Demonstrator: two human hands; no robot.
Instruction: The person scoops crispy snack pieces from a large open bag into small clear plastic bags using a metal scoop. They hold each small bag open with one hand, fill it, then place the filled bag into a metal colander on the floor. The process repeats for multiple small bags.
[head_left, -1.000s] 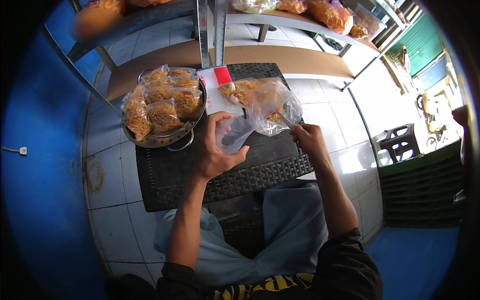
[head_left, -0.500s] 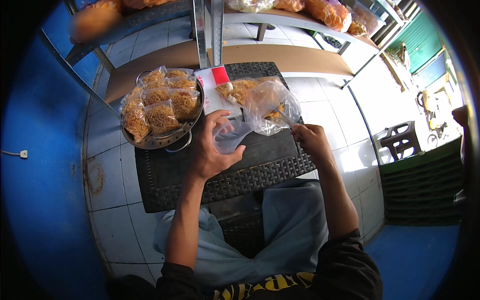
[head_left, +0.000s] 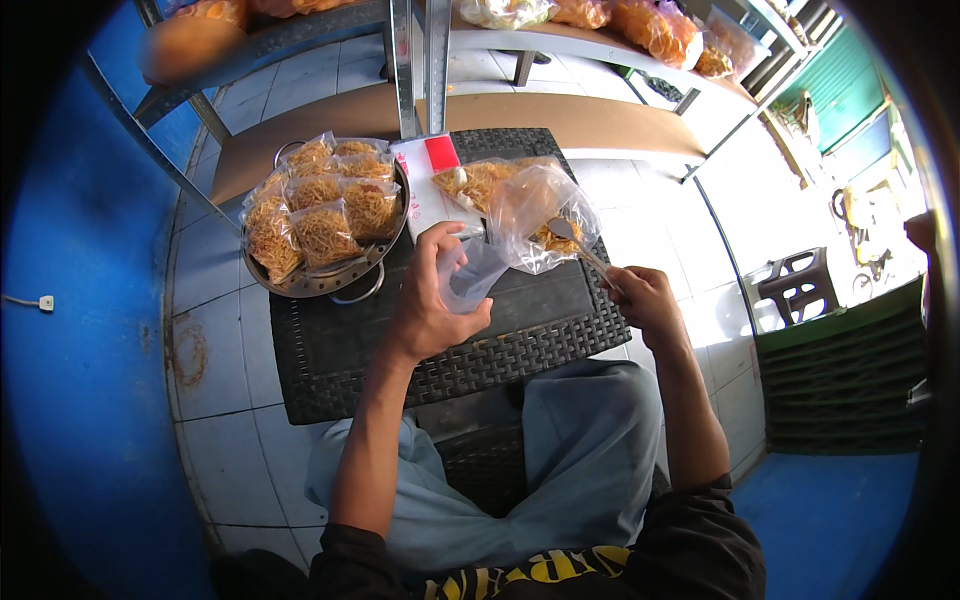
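My left hand [head_left: 436, 300] is curled round a small clear plastic bag [head_left: 470, 276], holding its mouth spread. My right hand [head_left: 645, 300] grips the handle of a metal spoon [head_left: 590, 258]. The spoon's bowl lies over a larger clear bag [head_left: 518, 215] with its top rumpled. Orange-brown crunchy snack strands [head_left: 480, 184] fill part of that bag. Left of my hands, a round metal pan [head_left: 338, 285] with holes along its rim carries several sealed packets of the same strands [head_left: 324, 234].
All this rests on a black woven-pattern table [head_left: 520, 330]. Under the big bag lies a white sheet [head_left: 432, 205] with a red patch. Metal shelving [head_left: 570, 125] stands beyond, stacked with bagged snacks [head_left: 655, 32]. A dark plastic stool [head_left: 797, 286] is at the right.
My right hand has drawn back to the right and slightly down, and the spoon's bowl now shows above the large bag. My left hand has barely moved.
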